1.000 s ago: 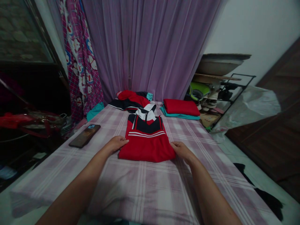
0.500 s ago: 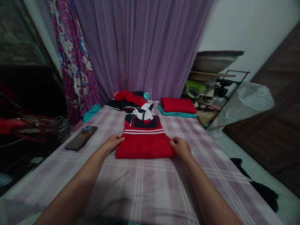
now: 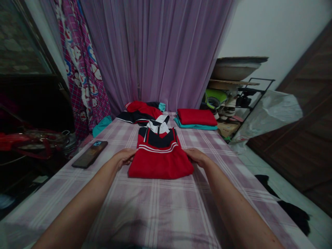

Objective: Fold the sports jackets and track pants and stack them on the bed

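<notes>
Since the frame half a second back, my left hand (image 3: 126, 156) and right hand (image 3: 197, 156) have edged slightly inward and toward the top of the frame, and the white stripes (image 3: 158, 151) on the red garment (image 3: 159, 166) have gone from nearly straight to a sagging curve.

Left to right on my feed: a phone (image 3: 89, 155) lies left of centre on the plaid cloth (image 3: 166, 214), well apart from the hands. Next, the left hand pinches the garment's left edge, thumb uppermost. At upper centre a loose heap of clothes (image 3: 141, 110) lies unfolded. Below it, mid-frame, the garment rests on the cloth, and I judge it part-folded — its sides look tucked in and the lower body doubled up, while the collar end is not yet turned over. The right hand clasps the opposite edge; some fingertips are hidden under fabric, so how firmly either hand grips, I can't tell. Right of centre, a stack (image 3: 197, 117) of red and teal cloth is already folded square.

The garment itself is plain red below, with a plump, rounded near edge and soft creases toward its right corner. Above the stripes comes a dark panel (image 3: 162, 141), then a white collar (image 3: 164, 128) with a zip — the most rumpled part.
</notes>
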`<state>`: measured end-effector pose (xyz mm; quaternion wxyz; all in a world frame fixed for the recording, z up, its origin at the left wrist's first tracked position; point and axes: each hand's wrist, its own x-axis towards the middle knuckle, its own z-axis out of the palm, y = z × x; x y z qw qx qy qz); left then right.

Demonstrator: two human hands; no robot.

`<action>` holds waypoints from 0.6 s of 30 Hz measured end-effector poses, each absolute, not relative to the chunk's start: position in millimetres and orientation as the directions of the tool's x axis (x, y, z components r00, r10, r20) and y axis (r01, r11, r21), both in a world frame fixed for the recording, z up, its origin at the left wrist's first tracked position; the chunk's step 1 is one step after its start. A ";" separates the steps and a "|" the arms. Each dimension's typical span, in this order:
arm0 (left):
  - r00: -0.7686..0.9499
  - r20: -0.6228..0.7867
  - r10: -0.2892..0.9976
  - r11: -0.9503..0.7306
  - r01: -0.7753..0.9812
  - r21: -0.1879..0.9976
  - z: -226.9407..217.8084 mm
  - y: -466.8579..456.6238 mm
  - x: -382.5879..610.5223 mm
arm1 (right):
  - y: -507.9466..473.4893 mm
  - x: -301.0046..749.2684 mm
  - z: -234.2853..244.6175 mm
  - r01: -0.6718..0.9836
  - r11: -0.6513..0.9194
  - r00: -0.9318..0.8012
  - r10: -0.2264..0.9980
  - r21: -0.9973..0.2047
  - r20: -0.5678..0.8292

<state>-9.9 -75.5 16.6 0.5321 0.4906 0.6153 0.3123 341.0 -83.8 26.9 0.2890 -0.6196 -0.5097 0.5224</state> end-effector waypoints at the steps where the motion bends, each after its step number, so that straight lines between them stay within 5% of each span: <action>1: 0.072 -0.366 0.928 0.336 0.263 0.904 17.1 -75.3 -8.5 | -83.6 341.3 27.0 0.317 -0.317 -0.088 0.929 -0.894 -0.360; 8: 0.160 -0.402 0.902 0.356 0.255 0.899 24.1 -79.1 -4.9 | -87.0 340.7 23.8 0.295 -0.223 -0.173 0.944 -0.929 -0.282; 12: 0.098 -0.273 0.957 0.239 0.268 0.933 21.3 -74.9 -2.7 | -81.5 336.7 21.4 0.303 -0.052 -0.035 0.997 -0.951 -0.065; 15: -0.047 -0.115 0.992 0.124 0.334 0.934 14.4 -68.9 -1.0 | -77.3 337.2 12.7 0.467 0.009 0.169 0.980 -0.884 0.100; 18: -0.135 -0.073 0.988 0.124 0.431 0.894 3.8 -62.5 -0.5 | -76.3 338.0 -1.2 0.678 -0.128 0.300 0.947 -0.724 0.114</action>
